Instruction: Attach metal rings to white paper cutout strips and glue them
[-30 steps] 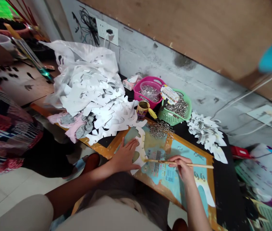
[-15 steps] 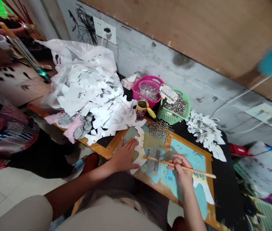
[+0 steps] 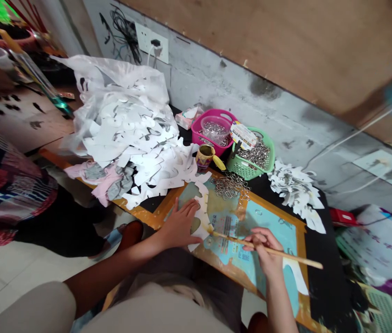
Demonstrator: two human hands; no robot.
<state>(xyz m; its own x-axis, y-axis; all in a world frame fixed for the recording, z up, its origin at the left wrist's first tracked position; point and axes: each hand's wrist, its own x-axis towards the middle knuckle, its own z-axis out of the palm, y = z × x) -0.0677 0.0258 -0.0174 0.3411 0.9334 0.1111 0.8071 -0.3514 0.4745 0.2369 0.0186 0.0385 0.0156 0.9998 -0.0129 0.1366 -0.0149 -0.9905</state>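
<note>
My left hand (image 3: 181,222) lies with fingers spread on a curved white cut-out piece (image 3: 202,210), pressing it to the board (image 3: 218,243). In my right hand (image 3: 265,247) is a thin wooden brush (image 3: 296,259), held like a pen. Its yellowish tip touches the lower right edge of the white piece. Another white cut-out (image 3: 298,277) lies partly behind my right wrist. Loose metal rings (image 3: 230,186) are heaped beyond the board's centre, and a small open tin (image 3: 204,155) stands behind the white piece.
A large pile of white cut-outs (image 3: 133,134) spills from a plastic bag at the left. Pink (image 3: 196,134) and green (image 3: 246,171) baskets hold metal rings by the wall. More cut-outs (image 3: 295,187) are stacked at the right. Another person's patterned clothing (image 3: 11,185) shows at far left.
My right hand has shifted slightly right and down, and the brush tip has slid a little down along the white piece's edge. My left hand stays in place.
</note>
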